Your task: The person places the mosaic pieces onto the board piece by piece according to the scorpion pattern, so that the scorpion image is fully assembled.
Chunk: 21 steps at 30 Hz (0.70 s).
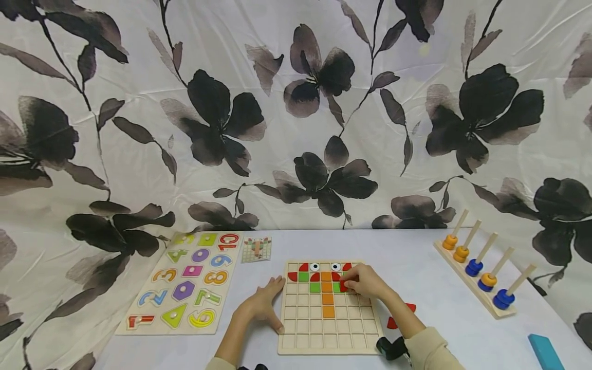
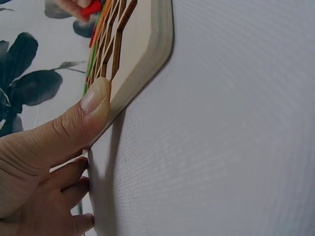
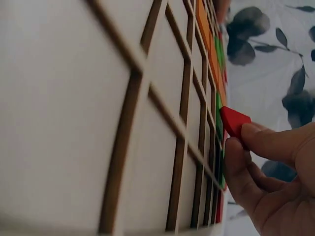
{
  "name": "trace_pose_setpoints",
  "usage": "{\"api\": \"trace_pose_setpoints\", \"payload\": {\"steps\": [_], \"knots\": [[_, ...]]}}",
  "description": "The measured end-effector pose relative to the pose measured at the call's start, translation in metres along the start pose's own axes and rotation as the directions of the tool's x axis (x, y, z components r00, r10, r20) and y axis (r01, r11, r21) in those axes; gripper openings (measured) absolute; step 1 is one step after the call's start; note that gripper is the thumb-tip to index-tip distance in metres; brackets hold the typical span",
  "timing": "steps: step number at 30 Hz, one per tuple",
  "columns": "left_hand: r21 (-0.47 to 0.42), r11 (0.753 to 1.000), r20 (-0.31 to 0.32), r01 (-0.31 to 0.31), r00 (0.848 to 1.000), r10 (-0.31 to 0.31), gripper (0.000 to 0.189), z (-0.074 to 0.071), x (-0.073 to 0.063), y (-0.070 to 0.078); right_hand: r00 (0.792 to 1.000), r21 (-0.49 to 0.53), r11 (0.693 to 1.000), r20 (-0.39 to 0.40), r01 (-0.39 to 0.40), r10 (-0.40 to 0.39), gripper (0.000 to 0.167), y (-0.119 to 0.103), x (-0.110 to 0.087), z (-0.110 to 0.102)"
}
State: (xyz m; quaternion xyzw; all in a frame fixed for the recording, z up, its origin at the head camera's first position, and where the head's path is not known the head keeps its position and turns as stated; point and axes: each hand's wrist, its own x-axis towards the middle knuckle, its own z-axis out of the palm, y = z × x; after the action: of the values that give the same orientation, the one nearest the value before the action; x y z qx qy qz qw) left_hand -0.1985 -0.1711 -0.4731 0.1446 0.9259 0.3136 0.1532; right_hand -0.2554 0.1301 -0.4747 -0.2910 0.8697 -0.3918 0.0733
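Observation:
A wooden grid board (image 1: 302, 328) lies flat on the table, with an orange column (image 1: 328, 298) of square tiles down its middle. Green squares (image 1: 315, 287), red rounded tiles and two eye tiles (image 1: 314, 267) fill cells near its far edge. My left hand (image 1: 262, 304) rests at the board's left side, fingers spread and thumb (image 2: 93, 101) on the edge. Over the upper right cells, my right hand (image 1: 368, 282) pinches a small red tile (image 3: 233, 120) between thumb and fingertips. It is close over the grid, beside a green tile.
Two loose red pieces (image 1: 392, 323) lie right of the board, by the right forearm. A number and shape puzzle (image 1: 154, 288) and a small pattern card (image 1: 250, 255) are at left. A peg stand with rings (image 1: 476, 288) and a blue block (image 1: 546, 352) are at right.

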Motion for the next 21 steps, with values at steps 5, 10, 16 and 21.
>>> {"api": "trace_pose_setpoints", "payload": {"steps": [5,10,16,21], "knots": [[0.004,1.0,0.003,-0.006,1.0,0.006,0.112,0.0,0.0,0.001,1.0,-0.011,1.0,-0.006,0.01,-0.01,0.014,-0.006,0.007,0.012],[0.009,1.0,0.0,0.018,1.0,-0.018,0.113,0.001,0.001,0.001,1.0,-0.066,0.998,-0.001,0.016,-0.016,0.012,-0.012,0.007,0.014],[0.014,0.999,0.0,0.032,0.999,-0.032,0.112,0.002,0.002,0.002,1.0,-0.091,0.996,-0.004,-0.014,0.014,0.012,-0.019,0.005,0.019],[0.008,0.999,0.001,0.034,0.999,-0.034,0.112,0.001,0.001,0.003,0.999,-0.13,0.991,-0.035,-0.012,0.008,0.014,-0.023,0.001,0.026]]}}
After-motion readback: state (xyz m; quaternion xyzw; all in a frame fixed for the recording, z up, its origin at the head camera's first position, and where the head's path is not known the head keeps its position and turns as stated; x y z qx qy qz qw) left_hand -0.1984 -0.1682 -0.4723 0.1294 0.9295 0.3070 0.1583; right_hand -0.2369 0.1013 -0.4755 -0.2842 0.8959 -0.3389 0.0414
